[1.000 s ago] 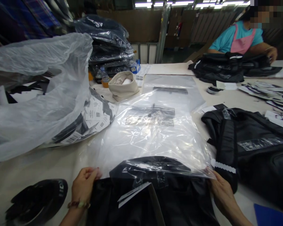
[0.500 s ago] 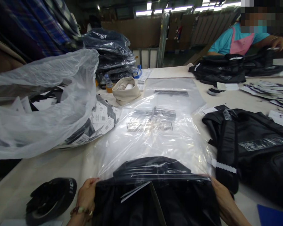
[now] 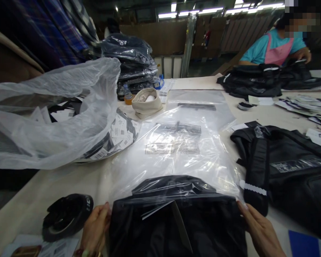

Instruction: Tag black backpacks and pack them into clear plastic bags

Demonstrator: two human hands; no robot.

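Note:
A black bag [image 3: 147, 235] lies in front of me with its far end inside the mouth of a clear plastic bag [image 3: 160, 171], which is spread flat and printed with text boxes. My left hand [image 3: 95, 226] pinches the plastic at the black bag's left corner. At the opposite corner my right hand [image 3: 258, 225] holds the plastic edge, thumb on top and the other fingers partly hidden. A folded paper tag [image 3: 160, 210] rests on the black bag. Left of my left hand sits a coiled black strap or band [image 3: 66, 216] with white lettering.
Another black backpack [image 3: 291, 167] lies on the right. A large translucent sack [image 3: 56, 142] with tags fills the left. Bagged items are stacked [image 3: 131, 59] behind a beige fabric pouch [image 3: 147, 103]. Across the table, a co-worker [image 3: 275, 48] handles black bags [image 3: 251, 80].
The black bag's end sits slightly farther into the plastic, both hands still at its corners. My view has shifted a little left. The co-worker's raised hand has come down.

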